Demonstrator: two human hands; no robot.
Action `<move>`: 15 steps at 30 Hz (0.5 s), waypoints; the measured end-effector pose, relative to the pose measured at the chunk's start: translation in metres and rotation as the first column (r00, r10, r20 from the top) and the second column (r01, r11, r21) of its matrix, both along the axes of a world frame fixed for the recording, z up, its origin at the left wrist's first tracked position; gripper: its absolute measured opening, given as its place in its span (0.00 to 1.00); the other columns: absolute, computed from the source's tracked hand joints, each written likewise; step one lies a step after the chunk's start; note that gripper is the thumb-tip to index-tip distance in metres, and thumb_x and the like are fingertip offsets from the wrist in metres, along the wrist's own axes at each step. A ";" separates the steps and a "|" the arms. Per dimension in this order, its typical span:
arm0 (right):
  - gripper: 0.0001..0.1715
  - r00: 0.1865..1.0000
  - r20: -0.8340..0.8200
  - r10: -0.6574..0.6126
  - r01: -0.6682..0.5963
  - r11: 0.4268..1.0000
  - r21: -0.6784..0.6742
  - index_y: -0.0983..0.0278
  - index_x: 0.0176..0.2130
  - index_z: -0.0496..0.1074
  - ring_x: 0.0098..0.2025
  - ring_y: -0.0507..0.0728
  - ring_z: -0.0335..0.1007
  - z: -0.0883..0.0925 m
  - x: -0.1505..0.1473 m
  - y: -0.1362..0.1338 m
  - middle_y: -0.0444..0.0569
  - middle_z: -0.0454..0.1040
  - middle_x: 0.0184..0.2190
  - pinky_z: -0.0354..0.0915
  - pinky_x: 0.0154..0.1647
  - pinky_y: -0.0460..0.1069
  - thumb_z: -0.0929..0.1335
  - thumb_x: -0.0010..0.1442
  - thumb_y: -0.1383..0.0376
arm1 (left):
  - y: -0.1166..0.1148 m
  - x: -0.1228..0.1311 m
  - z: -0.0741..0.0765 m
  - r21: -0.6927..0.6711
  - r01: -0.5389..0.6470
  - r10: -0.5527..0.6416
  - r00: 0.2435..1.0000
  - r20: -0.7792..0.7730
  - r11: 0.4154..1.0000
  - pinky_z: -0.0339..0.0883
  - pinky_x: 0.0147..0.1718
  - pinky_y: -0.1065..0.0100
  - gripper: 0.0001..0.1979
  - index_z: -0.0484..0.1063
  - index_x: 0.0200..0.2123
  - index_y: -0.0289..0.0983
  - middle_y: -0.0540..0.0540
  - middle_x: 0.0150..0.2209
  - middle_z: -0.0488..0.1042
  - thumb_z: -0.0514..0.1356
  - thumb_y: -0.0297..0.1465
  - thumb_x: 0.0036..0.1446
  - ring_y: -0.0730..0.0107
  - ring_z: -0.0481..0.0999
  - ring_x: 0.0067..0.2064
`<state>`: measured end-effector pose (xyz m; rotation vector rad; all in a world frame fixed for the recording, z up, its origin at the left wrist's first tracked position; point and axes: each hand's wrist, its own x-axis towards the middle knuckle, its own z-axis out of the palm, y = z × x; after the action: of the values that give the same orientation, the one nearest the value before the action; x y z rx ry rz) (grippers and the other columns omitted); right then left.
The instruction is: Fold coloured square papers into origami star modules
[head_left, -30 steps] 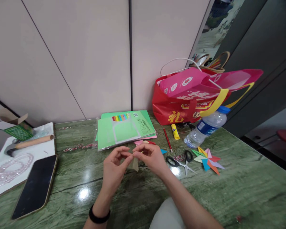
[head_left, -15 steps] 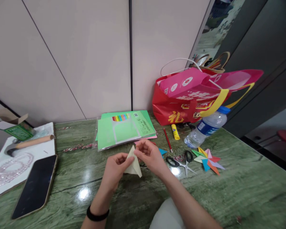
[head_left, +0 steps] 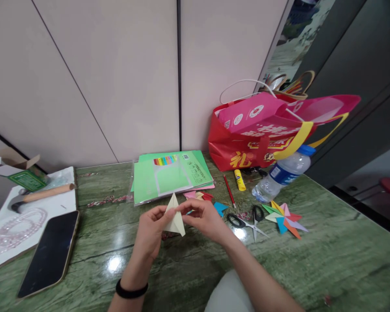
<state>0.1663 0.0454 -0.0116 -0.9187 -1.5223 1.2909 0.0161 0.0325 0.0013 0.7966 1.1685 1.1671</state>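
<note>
A cream-coloured folded paper (head_left: 175, 226), pointed at the top with a crease down its middle, is held up over the table. My left hand (head_left: 149, 229) pinches its left side, thumb on the near face. From the right, my right hand (head_left: 206, 220) closes thumb and fingers at the paper's edge; the exact contact is partly hidden. Behind my right hand lie more folded paper pieces in pink, red and blue (head_left: 219, 208). A many-coloured paper pinwheel star (head_left: 284, 219) rests farther right, beside black-handled scissors (head_left: 254, 222).
Green paper packs (head_left: 169, 175) lie against the wall. A red pencil (head_left: 229, 190), glue stick (head_left: 239, 180), plastic bottle (head_left: 282, 173) and red gift bag (head_left: 234, 147) stand or lie right. At left are a phone (head_left: 48, 255), hammer (head_left: 45, 193), beads (head_left: 16, 229) and small box (head_left: 27, 175).
The paper has shifted slightly left and turned its creased face toward me. My right hand has moved from its top down to its right edge, uncovering the coloured pieces behind.
</note>
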 end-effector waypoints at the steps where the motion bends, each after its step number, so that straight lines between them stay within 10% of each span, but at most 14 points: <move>1: 0.09 1.000 0.015 -0.010 0.010 1.000 0.020 0.64 0.34 0.75 0.33 0.53 0.70 0.000 0.000 0.000 0.46 0.73 0.32 0.66 0.33 0.47 0.68 0.48 0.70 | 0.000 0.000 0.000 0.012 0.000 0.001 1.000 -0.014 1.000 0.61 0.14 0.76 0.15 0.75 0.25 0.32 0.50 0.17 0.74 0.70 0.36 0.34 0.76 0.67 0.17; 15: 0.07 0.988 -0.144 -0.062 0.052 0.996 -0.073 0.65 0.24 0.71 0.25 0.53 0.72 0.011 -0.003 -0.003 0.44 0.72 0.23 0.67 0.30 0.48 0.72 0.45 0.64 | 0.000 0.007 0.003 0.187 -0.010 0.035 0.991 -0.128 0.982 0.63 0.21 0.74 0.11 0.73 0.28 0.33 0.51 0.18 0.74 0.67 0.32 0.39 0.74 0.70 0.19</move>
<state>0.1629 0.0428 -0.0008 -0.8849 -1.3359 1.3461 0.0234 0.0324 0.0043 1.0174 1.1898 1.2716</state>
